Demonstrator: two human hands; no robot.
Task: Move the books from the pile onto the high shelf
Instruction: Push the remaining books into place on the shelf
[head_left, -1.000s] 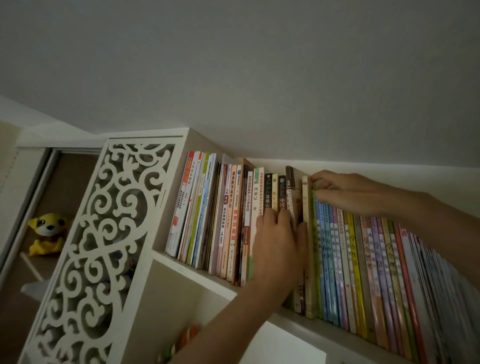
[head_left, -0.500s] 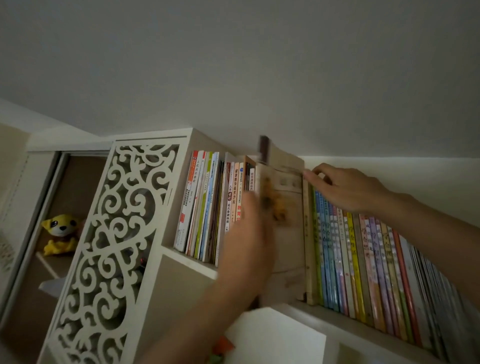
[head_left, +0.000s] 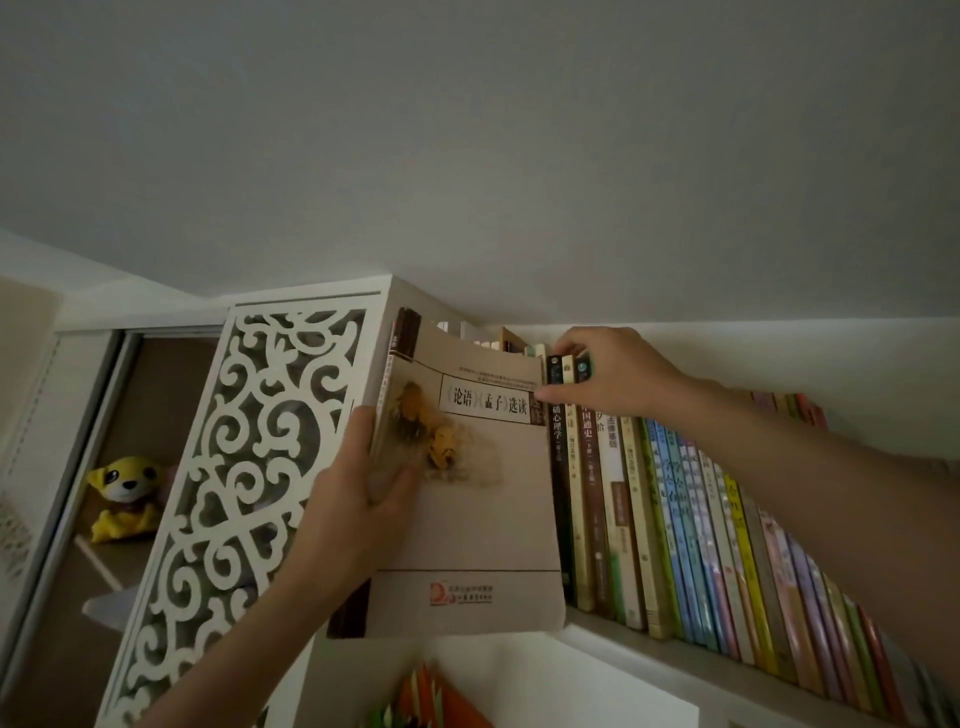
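Observation:
My left hand (head_left: 358, 514) grips a beige paperback book (head_left: 483, 519) by its spine edge, thumb on the front cover, holding it upright in front of the high shelf (head_left: 691, 657). The cover faces me and hides the books at the shelf's left end. My right hand (head_left: 608, 371) reaches in from the right and rests on the tops of the dark-spined books (head_left: 558, 467) just right of the held book, fingers curled over them. A long row of upright colourful thin books (head_left: 737, 545) fills the shelf to the right.
A white carved fretwork side panel (head_left: 244, 467) closes the shelf's left end. Behind it a yellow plush toy (head_left: 124, 493) sits in a brown cabinet. The ceiling (head_left: 467, 156) is close above the book tops. Orange and green items (head_left: 431, 696) show on a lower shelf.
My left hand pulled the beige book out of the row and turned it, so the cover now faces me. My right hand shifted left along the book tops.

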